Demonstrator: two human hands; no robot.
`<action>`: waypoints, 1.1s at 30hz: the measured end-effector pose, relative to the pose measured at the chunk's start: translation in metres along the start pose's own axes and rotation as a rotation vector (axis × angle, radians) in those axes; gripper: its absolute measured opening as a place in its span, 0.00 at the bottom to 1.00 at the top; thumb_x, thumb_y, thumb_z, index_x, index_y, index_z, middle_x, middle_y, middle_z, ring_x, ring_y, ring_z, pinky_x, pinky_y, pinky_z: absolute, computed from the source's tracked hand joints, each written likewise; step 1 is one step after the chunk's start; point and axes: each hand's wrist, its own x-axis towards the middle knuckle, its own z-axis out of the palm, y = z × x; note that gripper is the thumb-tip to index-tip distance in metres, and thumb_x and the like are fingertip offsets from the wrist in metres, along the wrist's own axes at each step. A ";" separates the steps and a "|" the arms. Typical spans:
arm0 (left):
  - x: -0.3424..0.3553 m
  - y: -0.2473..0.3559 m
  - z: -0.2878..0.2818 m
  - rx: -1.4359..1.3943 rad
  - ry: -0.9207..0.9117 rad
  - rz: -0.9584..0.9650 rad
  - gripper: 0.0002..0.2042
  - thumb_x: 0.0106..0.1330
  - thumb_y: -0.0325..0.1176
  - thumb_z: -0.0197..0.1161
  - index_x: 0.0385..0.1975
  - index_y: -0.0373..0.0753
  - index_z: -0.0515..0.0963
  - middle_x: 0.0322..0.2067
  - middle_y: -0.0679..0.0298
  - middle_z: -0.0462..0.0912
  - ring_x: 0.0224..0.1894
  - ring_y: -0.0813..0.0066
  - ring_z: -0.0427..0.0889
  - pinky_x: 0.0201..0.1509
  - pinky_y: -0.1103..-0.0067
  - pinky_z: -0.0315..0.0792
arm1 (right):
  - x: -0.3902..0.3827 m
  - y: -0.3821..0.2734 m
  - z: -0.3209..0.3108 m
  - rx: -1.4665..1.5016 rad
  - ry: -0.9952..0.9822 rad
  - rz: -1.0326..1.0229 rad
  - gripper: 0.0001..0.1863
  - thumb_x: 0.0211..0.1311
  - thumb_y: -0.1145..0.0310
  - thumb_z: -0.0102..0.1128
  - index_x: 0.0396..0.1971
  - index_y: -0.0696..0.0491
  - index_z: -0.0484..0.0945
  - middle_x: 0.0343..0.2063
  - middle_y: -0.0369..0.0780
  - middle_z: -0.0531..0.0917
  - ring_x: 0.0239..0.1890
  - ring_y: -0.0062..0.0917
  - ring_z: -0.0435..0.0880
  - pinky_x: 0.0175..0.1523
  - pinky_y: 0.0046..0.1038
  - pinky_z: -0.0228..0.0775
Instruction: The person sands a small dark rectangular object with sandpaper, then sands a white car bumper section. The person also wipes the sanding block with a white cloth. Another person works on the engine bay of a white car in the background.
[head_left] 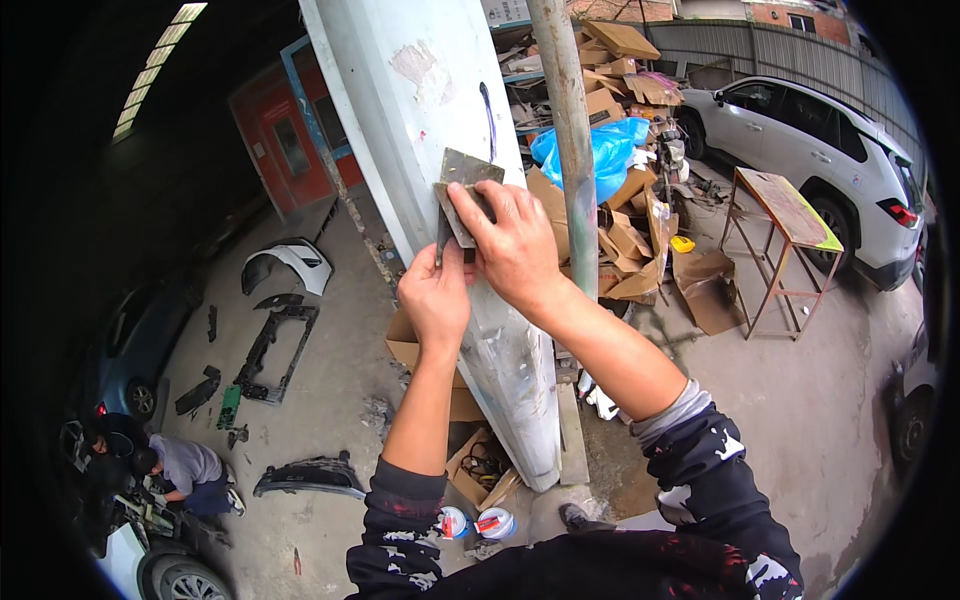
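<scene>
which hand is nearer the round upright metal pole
Right. The right hand is just left of the pole in the view; the left hand is lower and farther left, beyond the right one.

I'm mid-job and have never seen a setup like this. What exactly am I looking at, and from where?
There's no machine here. This single picture comes from a wide fisheye camera on a person's head, looking down, so straight edges bend near the rim. Picture left is the person's left. Two bare hands work at a long pale beam with a dark streak on it. The right hand holds a flat dark plate; the left hand pinches a thin dark piece close by. I can't tell whether those two pieces touch. Beyond, to the right, are blue plastic and a white car. At lower left is another person.
</scene>
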 end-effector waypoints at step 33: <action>0.003 -0.009 -0.002 0.146 0.000 0.288 0.08 0.68 0.26 0.58 0.36 0.25 0.77 0.27 0.64 0.82 0.26 0.82 0.80 0.30 0.84 0.74 | 0.005 -0.004 -0.006 -0.100 0.018 -0.289 0.26 0.43 0.67 0.61 0.48 0.56 0.76 0.36 0.42 0.75 0.35 0.33 0.75 0.41 0.32 0.69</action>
